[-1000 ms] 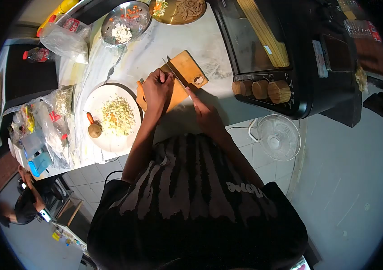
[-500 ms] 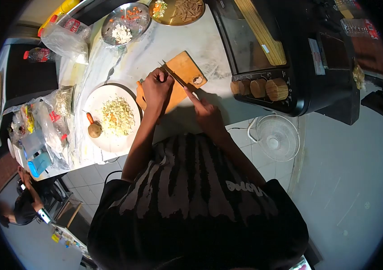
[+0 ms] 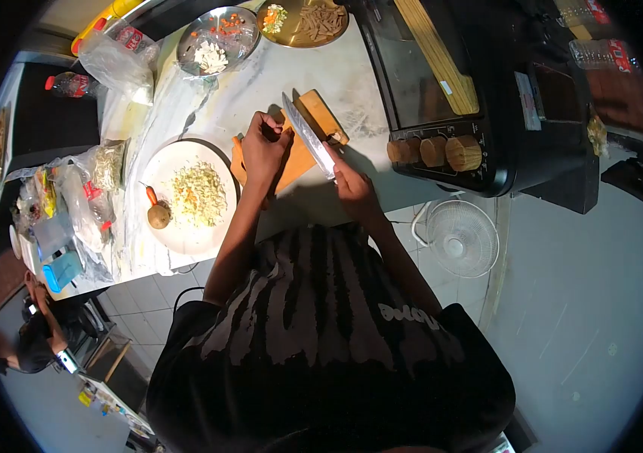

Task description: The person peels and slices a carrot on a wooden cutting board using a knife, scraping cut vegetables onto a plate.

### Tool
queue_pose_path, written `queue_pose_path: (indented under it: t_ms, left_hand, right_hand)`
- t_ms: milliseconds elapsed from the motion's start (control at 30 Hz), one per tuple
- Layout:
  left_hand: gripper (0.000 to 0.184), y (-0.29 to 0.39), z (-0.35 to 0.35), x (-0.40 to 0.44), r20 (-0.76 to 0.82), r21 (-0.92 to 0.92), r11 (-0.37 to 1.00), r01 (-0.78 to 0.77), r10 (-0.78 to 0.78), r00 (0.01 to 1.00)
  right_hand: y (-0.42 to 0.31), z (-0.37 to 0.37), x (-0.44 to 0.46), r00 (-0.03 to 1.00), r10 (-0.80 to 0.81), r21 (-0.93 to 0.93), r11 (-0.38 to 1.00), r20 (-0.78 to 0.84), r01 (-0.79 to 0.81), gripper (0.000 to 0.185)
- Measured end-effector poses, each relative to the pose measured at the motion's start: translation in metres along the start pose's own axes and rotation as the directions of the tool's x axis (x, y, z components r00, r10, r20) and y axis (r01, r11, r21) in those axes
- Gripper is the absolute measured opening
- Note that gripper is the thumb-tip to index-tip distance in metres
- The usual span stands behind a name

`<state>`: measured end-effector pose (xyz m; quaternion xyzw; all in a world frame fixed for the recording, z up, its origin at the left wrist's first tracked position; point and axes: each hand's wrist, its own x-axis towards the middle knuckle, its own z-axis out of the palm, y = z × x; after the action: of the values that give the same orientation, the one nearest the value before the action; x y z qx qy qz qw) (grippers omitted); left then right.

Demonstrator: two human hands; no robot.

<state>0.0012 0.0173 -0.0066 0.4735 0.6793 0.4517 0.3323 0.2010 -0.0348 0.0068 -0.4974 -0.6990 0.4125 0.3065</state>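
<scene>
My right hand (image 3: 355,189) is wrapped round the handle end of a knife (image 3: 307,137), its broad blade turned flat to view above the wooden cutting board (image 3: 295,167). The tip points away from me. Over the board's left part, my left hand (image 3: 266,151) is closed with the fingers curled in. Whatever it pinches is too small or hidden to name. A small pale piece lies near the board's right corner, partly behind the knife and hand. To the left stands a white plate (image 3: 174,243) with a heap of chopped vegetables (image 3: 198,195), a red chili (image 3: 151,195) and a round brown item (image 3: 159,217).
At the back are a metal plate (image 3: 187,54) of chopped pieces and a golden tray (image 3: 280,39) with brown strips. A black oven (image 3: 442,98) stands right. Plastic bags (image 3: 84,192) and bottles fill the left side. A fan (image 3: 461,238) is below; another person sits lower left.
The knife has lifted off the board and rolled, so its blade face now shows. My right hand has shifted slightly right and down. My left hand stays near the same spot, fingers curled.
</scene>
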Motion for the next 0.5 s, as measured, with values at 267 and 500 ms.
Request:
queue_pose_path:
  t_ms: [267,500]
  left_hand:
    - [0.026,-0.022,-0.006,0.009,0.192,-0.223,0.975,-0.021,0.066,0.979]
    - [0.022,-0.017,-0.008,0.009,0.245,-0.162,0.986,0.026,0.015,0.969]
  right_hand:
    - [0.021,-0.003,0.003,0.95,0.227,0.244,0.929,0.216,-0.278,0.047]
    - [0.032,0.0,0.003,0.993,0.065,0.143,0.987,0.1,-0.079,0.047]
